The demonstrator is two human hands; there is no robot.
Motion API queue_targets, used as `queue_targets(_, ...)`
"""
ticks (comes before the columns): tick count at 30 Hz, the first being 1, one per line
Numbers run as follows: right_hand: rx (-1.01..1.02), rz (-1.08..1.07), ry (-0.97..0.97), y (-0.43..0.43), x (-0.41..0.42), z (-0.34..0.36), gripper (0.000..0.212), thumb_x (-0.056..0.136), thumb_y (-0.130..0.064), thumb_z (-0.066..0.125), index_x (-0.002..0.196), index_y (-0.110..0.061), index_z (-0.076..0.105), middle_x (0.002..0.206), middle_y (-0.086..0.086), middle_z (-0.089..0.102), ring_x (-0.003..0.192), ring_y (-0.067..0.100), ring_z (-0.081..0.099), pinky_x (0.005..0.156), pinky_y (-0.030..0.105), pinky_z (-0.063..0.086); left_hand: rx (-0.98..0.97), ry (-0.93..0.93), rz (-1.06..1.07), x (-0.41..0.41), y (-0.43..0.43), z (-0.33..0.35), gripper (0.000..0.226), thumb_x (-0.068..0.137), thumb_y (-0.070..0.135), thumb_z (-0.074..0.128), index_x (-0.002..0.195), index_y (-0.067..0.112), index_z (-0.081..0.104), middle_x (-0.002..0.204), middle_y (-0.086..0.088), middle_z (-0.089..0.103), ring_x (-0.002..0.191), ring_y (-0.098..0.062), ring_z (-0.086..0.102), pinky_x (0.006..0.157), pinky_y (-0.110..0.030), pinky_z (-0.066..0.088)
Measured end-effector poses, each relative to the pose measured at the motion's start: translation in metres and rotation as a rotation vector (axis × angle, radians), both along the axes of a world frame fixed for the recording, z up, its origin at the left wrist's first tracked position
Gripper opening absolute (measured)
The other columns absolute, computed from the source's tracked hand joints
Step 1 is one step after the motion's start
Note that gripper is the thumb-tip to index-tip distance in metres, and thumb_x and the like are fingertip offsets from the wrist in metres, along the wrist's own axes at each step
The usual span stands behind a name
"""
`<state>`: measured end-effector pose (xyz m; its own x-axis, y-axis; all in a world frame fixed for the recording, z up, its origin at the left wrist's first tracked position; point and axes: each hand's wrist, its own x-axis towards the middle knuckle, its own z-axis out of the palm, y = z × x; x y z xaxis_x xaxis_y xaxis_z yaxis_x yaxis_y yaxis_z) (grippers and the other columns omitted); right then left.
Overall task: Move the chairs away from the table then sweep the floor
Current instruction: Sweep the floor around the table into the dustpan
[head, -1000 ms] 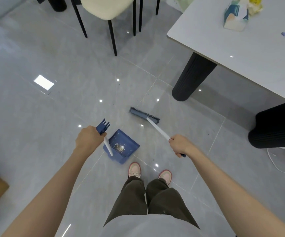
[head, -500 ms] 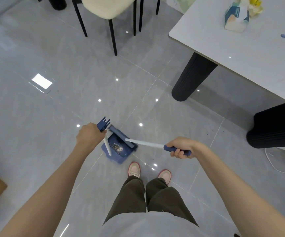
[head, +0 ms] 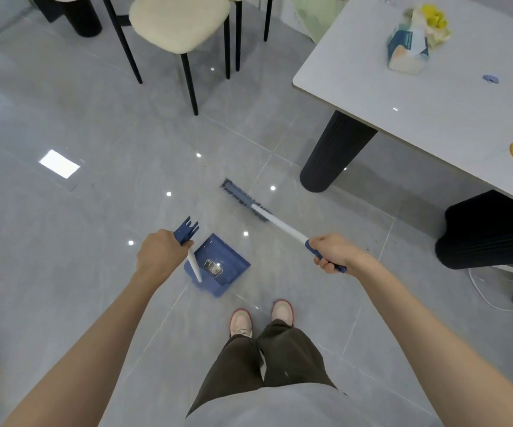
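One broom (head: 283, 224), one dustpan (head: 221, 266). Left grip (head: 161, 257) curled round dustpan handle, pan near feet. Right grip (head: 333, 252) curled round broom handle, head blurred, beyond pan. One chair (head: 181, 21) far left, well apart from table (head: 434, 97) edge, right. Open floor (head: 94, 226) left.

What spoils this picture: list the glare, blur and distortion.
Head view: the glossy floor mirrors ceiling lights as white dots and one bright rectangle. Head view: the broom is motion-smeared at its head, while the dustpan is fairly sharp. Head view: wide-angle distortion bows the table edge.
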<state>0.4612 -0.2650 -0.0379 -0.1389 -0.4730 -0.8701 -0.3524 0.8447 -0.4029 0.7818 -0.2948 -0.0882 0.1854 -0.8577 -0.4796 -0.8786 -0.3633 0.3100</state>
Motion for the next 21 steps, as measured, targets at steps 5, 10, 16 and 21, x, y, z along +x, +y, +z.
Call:
queue_targets(5,-0.098,-0.006,0.082,-0.039,-0.016,-0.020,0.024,0.097,-0.009,0.033,0.077,-0.008,0.046,0.057,0.007,0.038,0.021,0.009,0.029,0.031,0.010,0.020,0.003,0.022,-0.012,-0.020,-0.043,0.005,0.031,0.087,0.034,0.060,0.073,0.007,0.059,0.055,-0.001,0.048,0.060,-0.025,0.053,0.049,-0.024,0.035)
queue_targets(10,-0.158,0.087,0.218,-0.099,-0.038,-0.044,0.031,0.097,-0.014,0.034,0.068,-0.009,0.043,0.052,0.010,0.044,0.039,0.019,0.035,0.033,0.018,0.025,0.004,0.011,-0.019,-0.041,-0.095,0.007,0.032,0.088,0.034,0.060,0.071,0.006,0.056,0.057,-0.001,0.048,0.064,-0.026,0.053,0.052,-0.025,0.035)
queue_targets(16,-0.137,0.132,0.326,-0.184,-0.052,-0.075,0.033,0.098,-0.015,0.032,0.065,-0.015,0.037,0.051,0.011,0.044,0.043,0.022,0.042,0.039,0.022,0.028,0.010,0.002,0.021,-0.063,-0.165,-0.002,0.037,0.088,0.031,0.060,0.061,0.009,0.051,0.055,-0.003,0.050,0.052,-0.021,0.049,0.045,-0.022,0.031)
queue_targets(21,-0.108,0.181,0.394,-0.244,-0.058,-0.088,0.017,0.096,-0.010,0.032,0.083,-0.010,0.043,0.079,0.015,0.051,0.048,0.021,0.042,0.036,0.021,0.028,0.014,-0.008,-0.003,-0.080,-0.217,-0.004,0.041,0.089,0.033,0.059,0.055,0.013,0.045,0.055,-0.002,0.049,0.058,-0.026,0.053,0.045,-0.023,0.031)
